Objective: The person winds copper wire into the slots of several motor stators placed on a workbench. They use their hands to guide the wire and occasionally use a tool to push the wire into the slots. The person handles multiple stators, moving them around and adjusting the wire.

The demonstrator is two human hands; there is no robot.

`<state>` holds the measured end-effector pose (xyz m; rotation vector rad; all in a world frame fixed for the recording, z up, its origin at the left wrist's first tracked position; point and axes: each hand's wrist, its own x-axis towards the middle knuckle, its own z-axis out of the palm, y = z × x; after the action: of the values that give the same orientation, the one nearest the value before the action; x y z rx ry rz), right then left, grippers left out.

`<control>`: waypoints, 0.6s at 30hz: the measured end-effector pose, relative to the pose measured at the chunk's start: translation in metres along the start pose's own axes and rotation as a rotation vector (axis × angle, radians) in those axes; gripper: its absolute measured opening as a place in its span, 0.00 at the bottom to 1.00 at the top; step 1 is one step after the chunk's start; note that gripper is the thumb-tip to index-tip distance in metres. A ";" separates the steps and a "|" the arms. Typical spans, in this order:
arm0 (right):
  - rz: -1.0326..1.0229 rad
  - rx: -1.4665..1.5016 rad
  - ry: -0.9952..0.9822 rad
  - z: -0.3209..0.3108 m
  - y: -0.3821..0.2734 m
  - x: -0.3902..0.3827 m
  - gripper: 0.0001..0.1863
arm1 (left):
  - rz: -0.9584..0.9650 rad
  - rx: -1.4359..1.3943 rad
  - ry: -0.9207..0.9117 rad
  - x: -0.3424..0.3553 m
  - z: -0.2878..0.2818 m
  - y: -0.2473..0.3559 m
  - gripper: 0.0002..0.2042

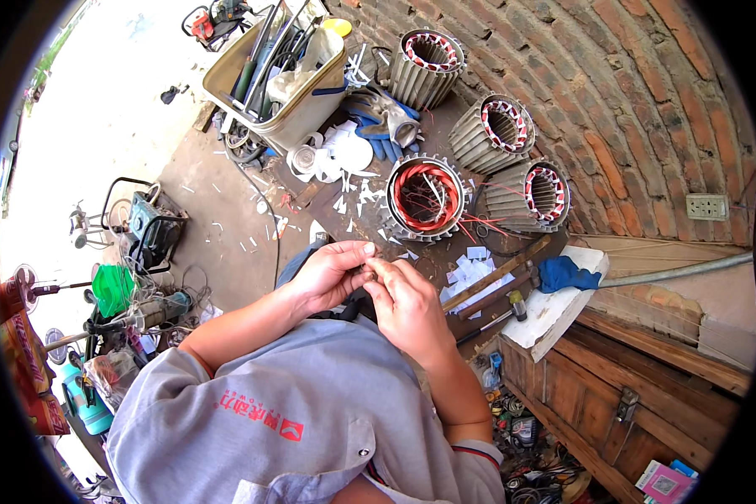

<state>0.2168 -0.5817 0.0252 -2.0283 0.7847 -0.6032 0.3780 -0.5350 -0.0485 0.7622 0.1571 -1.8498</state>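
My left hand (334, 273) and my right hand (405, 304) meet in front of my chest, fingertips pinched close together. Whatever sits between the fingers is too small to make out. Just beyond them on the bench stands a motor stator (426, 198) with red-wrapped windings inside and red wires trailing from its right side. White paper slips (472, 277) lie in a loose pile to the right of my hands. Small cut paper scraps (364, 200) are scattered left of the stator.
Three more finned stators (506, 134) line the brick wall. A beige bin (298, 109) of tools stands at the far left, beside blue-grey gloves (384, 124). At right, a hammer (517, 306) and a blue cloth (568, 274) lie on a white block. A generator (149, 225) stands on the left floor.
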 end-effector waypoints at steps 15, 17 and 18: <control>0.210 -0.158 0.158 -0.135 0.030 0.280 0.08 | -0.167 0.050 0.020 0.011 -0.062 0.132 0.07; 0.222 -0.278 0.070 -0.117 0.078 0.301 0.09 | -0.197 0.050 0.020 0.012 -0.069 0.142 0.07; 0.227 -0.322 0.039 -0.107 0.093 0.308 0.10 | -0.203 0.048 0.021 0.011 -0.072 0.147 0.07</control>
<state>0.3291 -0.9018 0.0398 -2.1773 1.1788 -0.4070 0.5352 -0.5724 -0.0761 0.8244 0.2101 -2.0437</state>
